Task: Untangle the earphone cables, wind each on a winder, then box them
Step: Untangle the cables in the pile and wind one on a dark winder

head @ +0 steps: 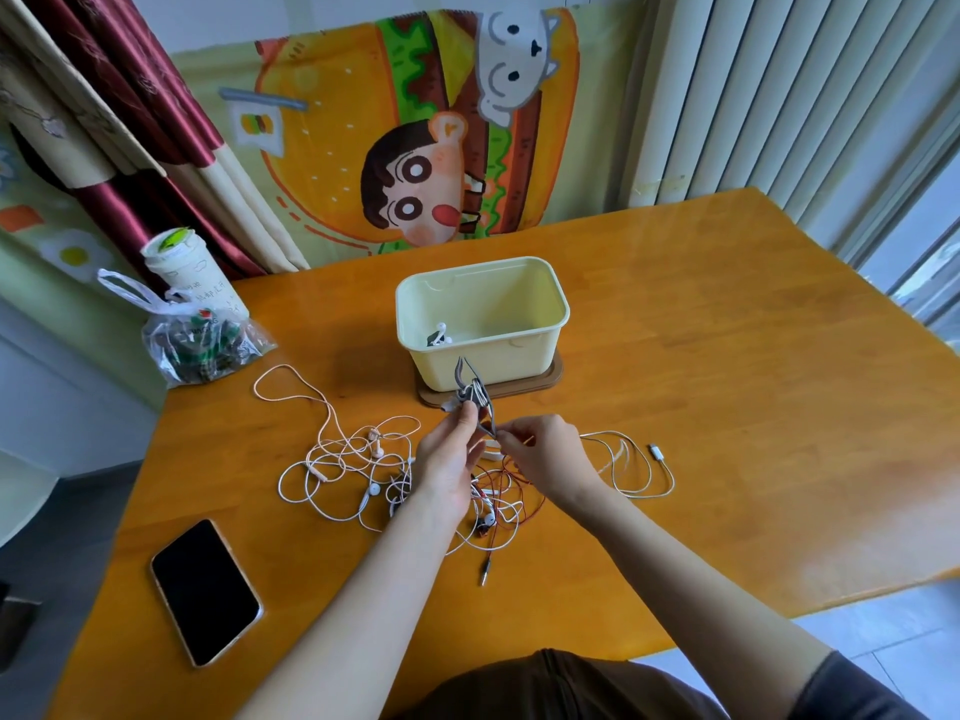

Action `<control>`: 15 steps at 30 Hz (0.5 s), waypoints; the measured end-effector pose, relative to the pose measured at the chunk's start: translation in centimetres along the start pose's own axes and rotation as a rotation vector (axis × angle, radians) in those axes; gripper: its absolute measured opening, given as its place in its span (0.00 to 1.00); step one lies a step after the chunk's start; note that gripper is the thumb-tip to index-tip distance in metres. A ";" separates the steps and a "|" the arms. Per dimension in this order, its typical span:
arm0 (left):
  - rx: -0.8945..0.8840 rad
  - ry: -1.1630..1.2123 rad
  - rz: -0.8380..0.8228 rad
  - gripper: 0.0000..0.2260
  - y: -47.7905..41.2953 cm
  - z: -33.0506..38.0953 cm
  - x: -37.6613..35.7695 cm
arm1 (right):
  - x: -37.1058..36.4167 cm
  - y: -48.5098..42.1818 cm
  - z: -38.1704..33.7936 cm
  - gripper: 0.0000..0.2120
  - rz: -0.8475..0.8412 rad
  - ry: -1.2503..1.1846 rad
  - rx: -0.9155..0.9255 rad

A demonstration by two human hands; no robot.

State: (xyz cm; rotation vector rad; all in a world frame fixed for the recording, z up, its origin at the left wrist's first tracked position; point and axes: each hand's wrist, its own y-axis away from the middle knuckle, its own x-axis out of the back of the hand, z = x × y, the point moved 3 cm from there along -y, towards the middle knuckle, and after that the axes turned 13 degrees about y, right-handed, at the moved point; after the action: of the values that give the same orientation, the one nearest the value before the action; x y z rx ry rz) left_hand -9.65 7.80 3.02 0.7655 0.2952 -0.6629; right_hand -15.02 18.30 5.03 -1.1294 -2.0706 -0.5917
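Observation:
My left hand (451, 462) holds up a grey winder (471, 389) with cable wrapped round it, just in front of the cream box (524, 350). My right hand (545, 457) pinches the cable at the winder's lower end. Below my hands lies a tangle of cables: a pink-white earphone cable (322, 433) to the left, a red cable (511, 504) with a jack plug under my wrists, and a white cable (631, 467) with a connector to the right. One wound earphone set (439, 336) lies inside the box.
A black phone (204, 592) lies face up at the table's near left. A plastic bag (200, 343) and a paper cup (187, 270) stand at the far left edge. The box sits on a brown lid (550, 379). A cartoon cloth hangs behind the orange table (753, 407).

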 end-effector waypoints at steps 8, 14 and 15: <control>-0.193 -0.227 0.053 0.05 0.0 0.3 0.6 | -0.5 1.1 -0.5 0.11 -0.042 0.078 0.058; -0.320 -0.548 0.027 0.10 -0.3 0.4 1.9 | 0.7 0.6 -1.0 0.12 -0.047 0.038 0.100; -0.308 -0.538 0.029 0.10 -0.3 0.4 2.0 | 1.0 0.3 -1.1 0.12 -0.036 0.037 0.103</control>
State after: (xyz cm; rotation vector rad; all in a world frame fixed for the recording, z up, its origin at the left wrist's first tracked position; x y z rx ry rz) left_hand -8.30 6.49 2.20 0.2780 -0.1067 -0.7487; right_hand -14.72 18.29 6.52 -1.0173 -2.0687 -0.5127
